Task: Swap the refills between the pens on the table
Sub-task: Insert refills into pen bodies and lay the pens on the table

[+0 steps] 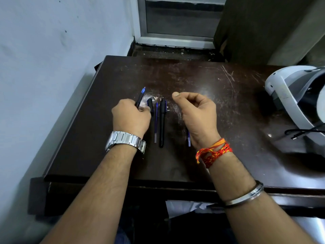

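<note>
Left hand [131, 117] grips a blue-tipped pen [141, 95] left of the black capped pen [162, 124]. A loose blue refill [156, 124] lies just left of that landmark, parallel to it and nearest the left hand. Right hand [198, 113] hovers right of it, fingers curled, seemingly empty.

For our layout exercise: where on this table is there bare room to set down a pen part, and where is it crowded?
Bare: the far strip of the table beyond the hands, and the middle patch between the right hand and the headset. Crowded: the left hand, loose refill and black pen lie close together.
</note>
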Tool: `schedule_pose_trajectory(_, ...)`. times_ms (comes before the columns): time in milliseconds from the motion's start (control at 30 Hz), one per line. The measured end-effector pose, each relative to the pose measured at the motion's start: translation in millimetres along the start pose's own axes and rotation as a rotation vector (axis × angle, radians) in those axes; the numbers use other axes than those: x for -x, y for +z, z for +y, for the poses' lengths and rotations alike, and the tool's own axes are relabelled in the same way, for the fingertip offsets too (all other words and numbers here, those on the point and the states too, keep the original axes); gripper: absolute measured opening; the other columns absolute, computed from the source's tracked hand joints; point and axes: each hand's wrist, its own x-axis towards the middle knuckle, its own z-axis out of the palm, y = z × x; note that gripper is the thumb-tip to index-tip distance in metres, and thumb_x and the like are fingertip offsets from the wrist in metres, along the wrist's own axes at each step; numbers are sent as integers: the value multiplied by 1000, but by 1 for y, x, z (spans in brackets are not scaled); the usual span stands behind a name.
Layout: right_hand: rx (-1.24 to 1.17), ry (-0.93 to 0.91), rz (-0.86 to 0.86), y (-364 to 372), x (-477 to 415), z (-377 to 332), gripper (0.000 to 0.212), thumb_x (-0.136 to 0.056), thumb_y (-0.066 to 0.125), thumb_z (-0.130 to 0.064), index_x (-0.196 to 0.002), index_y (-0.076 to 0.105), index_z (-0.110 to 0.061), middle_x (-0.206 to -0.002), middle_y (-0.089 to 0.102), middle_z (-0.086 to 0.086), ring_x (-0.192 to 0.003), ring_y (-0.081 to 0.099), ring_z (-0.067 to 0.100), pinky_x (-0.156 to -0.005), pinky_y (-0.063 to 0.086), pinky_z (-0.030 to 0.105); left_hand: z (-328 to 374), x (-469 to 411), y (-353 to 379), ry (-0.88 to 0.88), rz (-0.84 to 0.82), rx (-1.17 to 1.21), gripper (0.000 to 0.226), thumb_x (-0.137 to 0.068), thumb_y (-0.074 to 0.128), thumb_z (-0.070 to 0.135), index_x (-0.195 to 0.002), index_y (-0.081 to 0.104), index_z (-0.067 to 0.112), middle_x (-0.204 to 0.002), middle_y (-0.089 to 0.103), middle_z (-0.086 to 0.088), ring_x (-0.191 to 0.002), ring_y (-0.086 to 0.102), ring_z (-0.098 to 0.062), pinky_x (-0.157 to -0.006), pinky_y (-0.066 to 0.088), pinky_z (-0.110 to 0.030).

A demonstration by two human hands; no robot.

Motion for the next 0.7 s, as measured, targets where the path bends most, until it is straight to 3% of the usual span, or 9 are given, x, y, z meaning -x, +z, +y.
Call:
schedule_pose_trajectory(133,42,-13,20,1,0,2,13,-75,84,-24,-78,72,-20,-81,75,4,-74,67,9,-68,54,18,0,-2,6,-16,-61,-18,29,-77,70,34,-69,71,7,-63,66,-9,-65,63,-28,-54,45,-29)
schedule_pose_trajectory(467,69,-21,36,2,1,2,10,-74,82,-23,-75,73,-20,-79,76,1,-70,67,7,-63,52,16,1,-2,13,-41,-18,-85,34,-70,71,47,-65,67,13,-58,59,-3,-47,51,-19,-39,29,-21)
schedule_pose_trajectory(700,133,-31,37,2,2,2,11,-73,81,-29,-74,72,-23,-77,75,-3,-71,68,7,-66,54,20,-1,-4,15,-54,-16,-69,31,-62,70,42,-61,64,12,-58,60,-4,-49,56,-24,-40,29,-21)
